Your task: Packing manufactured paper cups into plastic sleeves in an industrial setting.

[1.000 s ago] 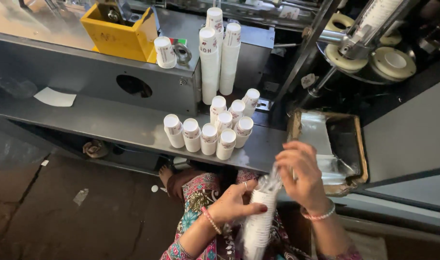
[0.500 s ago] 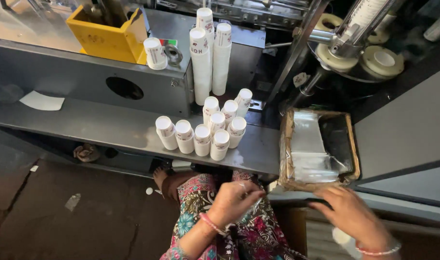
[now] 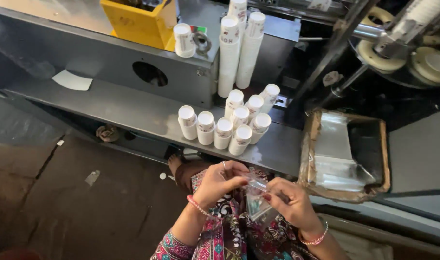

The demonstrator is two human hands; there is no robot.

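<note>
Over my lap, my left hand [image 3: 219, 182] and my right hand [image 3: 292, 202] both pinch a clear plastic bag [image 3: 256, 201] that hangs between them, its mouth held at the fingertips. The bag looks empty and crumpled. Just beyond my hands, on the grey metal shelf [image 3: 133, 108], stands a cluster of short stacks of white paper cups [image 3: 227, 125]. Two taller cup stacks [image 3: 239, 45] lean against the machine housing behind them.
A cardboard box [image 3: 347, 154] lined with clear plastic bags sits at the right of the shelf. A yellow bin [image 3: 140, 21] and one more cup stack [image 3: 184, 41] stand on the machine top. Machine rollers and discs [image 3: 412, 53] fill the upper right. A white paper blank [image 3: 71, 80] lies on the shelf's left.
My right hand let go of the bagged cup stack, reached down to the right, then came back to the lap. Both hands now hold an empty clear bag.
</note>
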